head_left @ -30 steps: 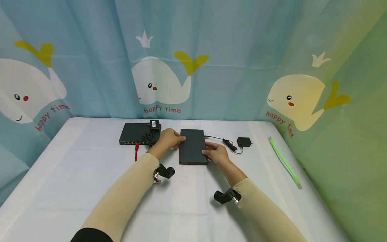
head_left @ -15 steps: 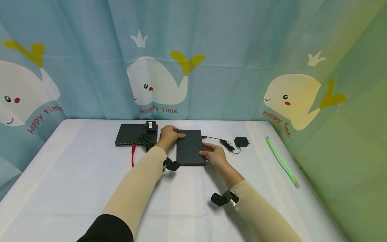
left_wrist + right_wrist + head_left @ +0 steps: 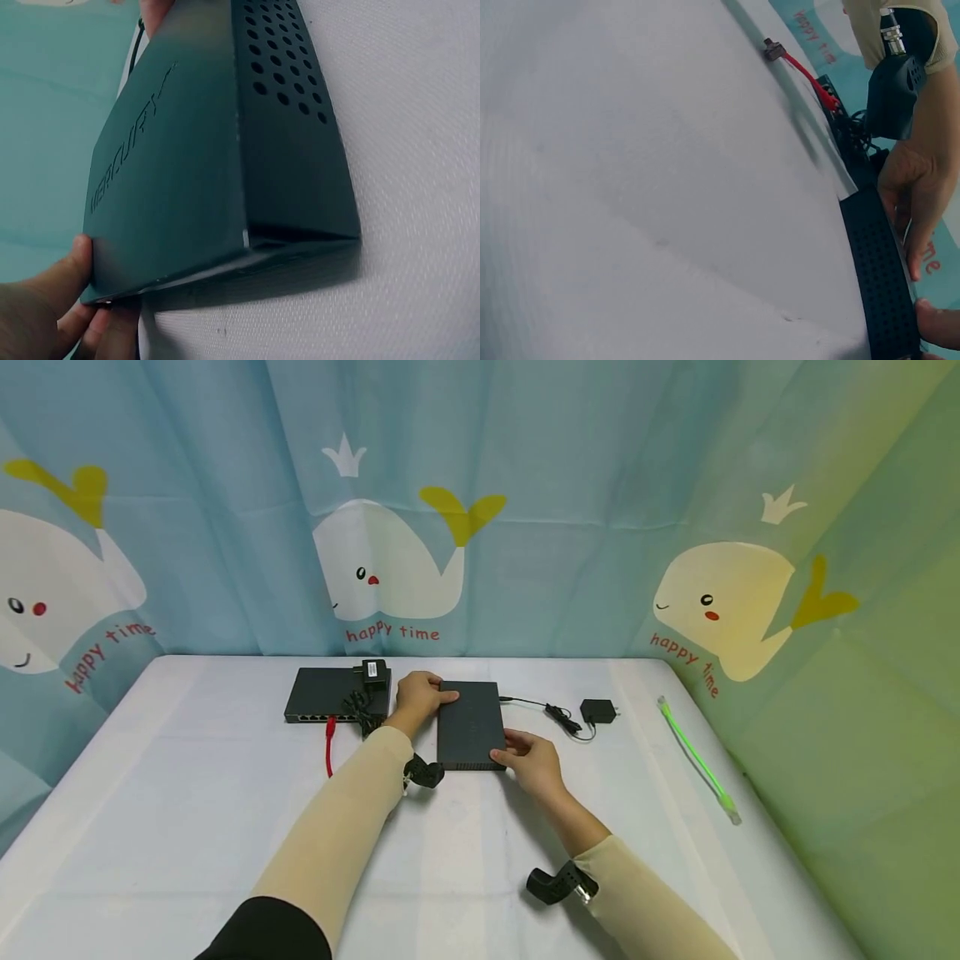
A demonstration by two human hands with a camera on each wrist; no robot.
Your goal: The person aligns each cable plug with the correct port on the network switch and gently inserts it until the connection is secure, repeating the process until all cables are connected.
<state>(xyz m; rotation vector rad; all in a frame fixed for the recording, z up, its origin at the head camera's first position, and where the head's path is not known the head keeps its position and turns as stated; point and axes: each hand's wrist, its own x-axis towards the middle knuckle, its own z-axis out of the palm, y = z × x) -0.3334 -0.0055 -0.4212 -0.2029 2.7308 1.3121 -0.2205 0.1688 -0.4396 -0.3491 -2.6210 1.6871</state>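
A black network switch (image 3: 471, 727) with MERCURY lettering lies in the middle of the white table, its perforated side (image 3: 885, 277) showing in the right wrist view. My left hand (image 3: 418, 695) pinches its far left edge, thumb on top and fingers underneath. At the near right corner my right hand (image 3: 534, 764) grips the switch, thumb over the top face and fingers at the side. A thin power cable runs from the switch's right side to a black power adapter (image 3: 597, 711). In the left wrist view the corner nearest the camera looks slightly raised off the cloth.
Left of my left hand sits a second black switch (image 3: 315, 689) with a row of ports. A red network cable (image 3: 329, 747) is plugged into it, and another power adapter (image 3: 374, 673) rests on it with a bundled cord. A green network cable (image 3: 697, 758) lies far right.
My left hand has moved to the far part of the switch's left edge. My right hand has slid down its right side towards the near corner. The view has shifted slightly.
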